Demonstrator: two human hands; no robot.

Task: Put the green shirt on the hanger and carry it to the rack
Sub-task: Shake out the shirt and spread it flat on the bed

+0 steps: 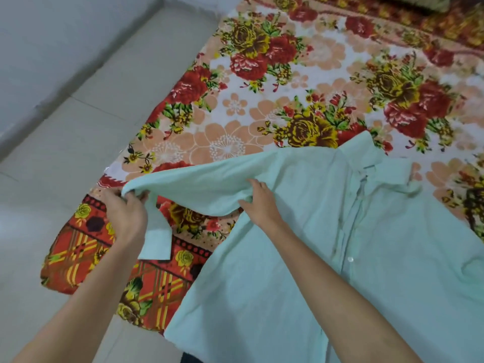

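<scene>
A pale green button-up shirt (327,231) lies front-up on a floral bed cover (288,74), collar toward the far right. Its left sleeve (199,184) stretches out to the left, lifted off the bed. My left hand (125,213) pinches the sleeve near its end, and the cuff (157,242) hangs down below my fingers. My right hand (262,203) grips the sleeve's lower edge near the armpit. No hanger or rack is in view.
The bed's corner (68,271) drops off at the lower left onto a pale tiled floor (78,113). A grey wall base (39,48) runs along the upper left. Bare cover lies beyond the shirt.
</scene>
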